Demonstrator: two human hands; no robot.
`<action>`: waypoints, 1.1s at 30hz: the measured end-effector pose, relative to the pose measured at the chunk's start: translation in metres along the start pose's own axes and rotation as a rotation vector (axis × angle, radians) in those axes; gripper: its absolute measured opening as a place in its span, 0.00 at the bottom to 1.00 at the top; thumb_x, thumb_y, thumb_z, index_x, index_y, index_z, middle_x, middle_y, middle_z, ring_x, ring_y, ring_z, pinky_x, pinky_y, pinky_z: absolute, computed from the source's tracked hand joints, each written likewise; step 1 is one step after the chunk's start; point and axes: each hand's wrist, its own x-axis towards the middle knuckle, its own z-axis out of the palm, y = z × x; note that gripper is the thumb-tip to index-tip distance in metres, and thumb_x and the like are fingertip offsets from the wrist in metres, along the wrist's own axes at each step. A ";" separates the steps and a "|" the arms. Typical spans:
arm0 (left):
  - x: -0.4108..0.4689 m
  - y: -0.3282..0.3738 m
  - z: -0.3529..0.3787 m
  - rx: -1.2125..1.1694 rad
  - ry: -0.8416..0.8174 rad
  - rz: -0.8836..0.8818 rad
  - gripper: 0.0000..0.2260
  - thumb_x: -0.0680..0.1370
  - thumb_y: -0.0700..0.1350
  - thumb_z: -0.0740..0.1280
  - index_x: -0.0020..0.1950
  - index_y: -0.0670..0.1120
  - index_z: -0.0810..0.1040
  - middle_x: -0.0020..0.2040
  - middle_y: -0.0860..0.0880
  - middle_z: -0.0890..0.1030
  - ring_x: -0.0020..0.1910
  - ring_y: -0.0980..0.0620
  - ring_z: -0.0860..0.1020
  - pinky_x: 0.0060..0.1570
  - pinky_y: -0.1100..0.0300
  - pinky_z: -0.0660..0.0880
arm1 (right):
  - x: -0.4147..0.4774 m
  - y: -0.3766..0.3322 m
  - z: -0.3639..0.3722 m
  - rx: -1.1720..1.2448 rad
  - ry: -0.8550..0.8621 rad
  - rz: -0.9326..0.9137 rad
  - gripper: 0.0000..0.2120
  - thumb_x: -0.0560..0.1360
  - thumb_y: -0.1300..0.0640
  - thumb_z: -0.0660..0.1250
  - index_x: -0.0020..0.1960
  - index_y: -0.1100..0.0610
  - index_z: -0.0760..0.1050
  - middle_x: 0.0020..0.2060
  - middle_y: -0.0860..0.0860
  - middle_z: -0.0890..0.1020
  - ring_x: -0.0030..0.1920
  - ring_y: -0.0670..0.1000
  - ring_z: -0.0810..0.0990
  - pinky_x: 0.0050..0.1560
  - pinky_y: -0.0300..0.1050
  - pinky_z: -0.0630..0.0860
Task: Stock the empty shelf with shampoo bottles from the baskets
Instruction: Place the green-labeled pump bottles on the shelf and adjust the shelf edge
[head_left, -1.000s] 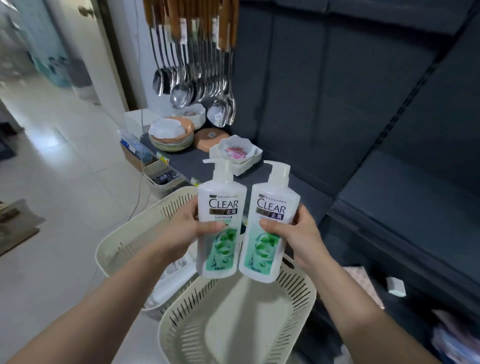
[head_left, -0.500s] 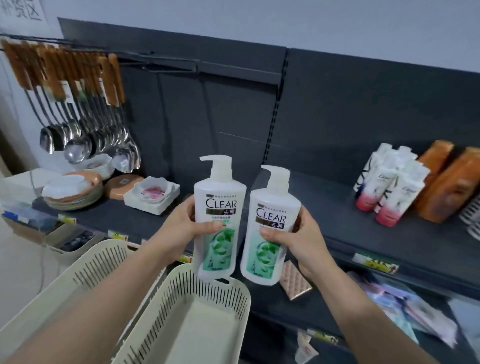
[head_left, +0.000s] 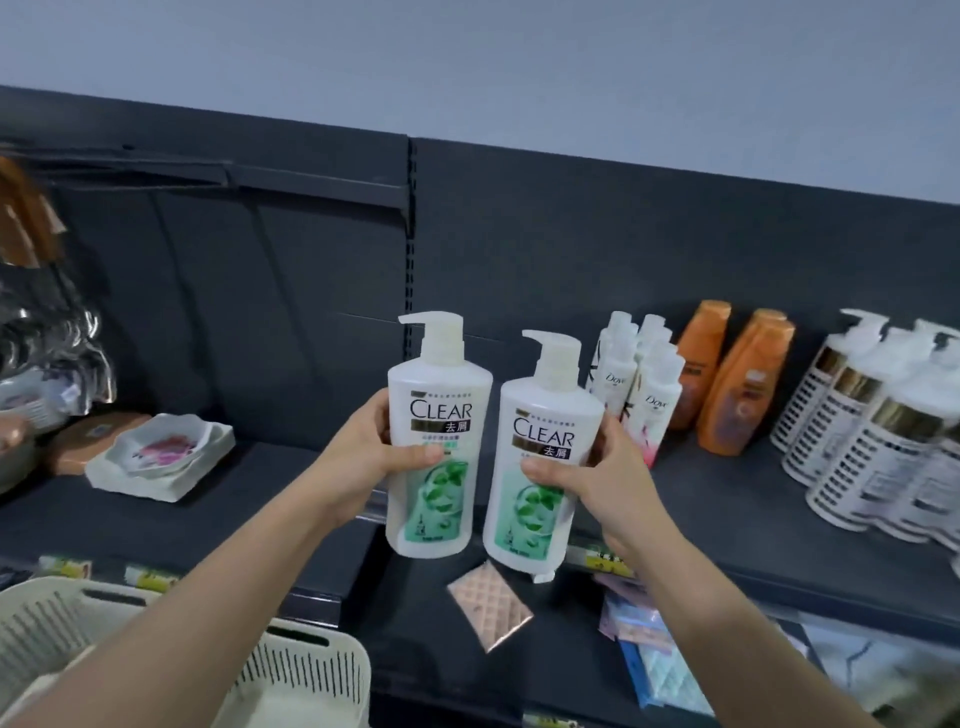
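Baskets (head_left: 311, 636) sit at seven o'clock. The left hand (head_left: 363, 457) clasps the left bottle (head_left: 439, 441), the right hand (head_left: 587, 478) the right bottle (head_left: 540, 467), both upright. The bare shelf (head_left: 249, 467) lies beyond at eleven o'clock, nearer the left hand.

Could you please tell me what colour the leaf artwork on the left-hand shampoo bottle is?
Green, on the white shampoo bottle; the head view shows it best.
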 end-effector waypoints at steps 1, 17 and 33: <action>0.008 0.001 0.007 -0.002 -0.003 0.009 0.29 0.62 0.38 0.77 0.62 0.45 0.73 0.55 0.45 0.84 0.54 0.44 0.83 0.48 0.52 0.81 | 0.008 -0.001 -0.007 0.002 -0.002 -0.003 0.30 0.58 0.66 0.83 0.55 0.49 0.76 0.48 0.48 0.87 0.50 0.49 0.86 0.49 0.50 0.81; 0.120 -0.005 0.032 -0.012 0.075 0.005 0.30 0.61 0.35 0.76 0.63 0.42 0.74 0.57 0.41 0.82 0.57 0.41 0.81 0.58 0.45 0.76 | 0.122 0.011 -0.031 0.016 0.035 -0.012 0.30 0.62 0.68 0.81 0.58 0.53 0.73 0.50 0.52 0.85 0.53 0.52 0.84 0.56 0.56 0.81; 0.238 -0.034 -0.019 -0.034 -0.034 -0.085 0.31 0.60 0.34 0.77 0.61 0.48 0.75 0.54 0.46 0.84 0.55 0.46 0.82 0.50 0.55 0.78 | 0.225 0.050 -0.004 0.044 0.165 0.065 0.28 0.62 0.68 0.81 0.56 0.49 0.73 0.48 0.50 0.86 0.51 0.51 0.85 0.55 0.56 0.81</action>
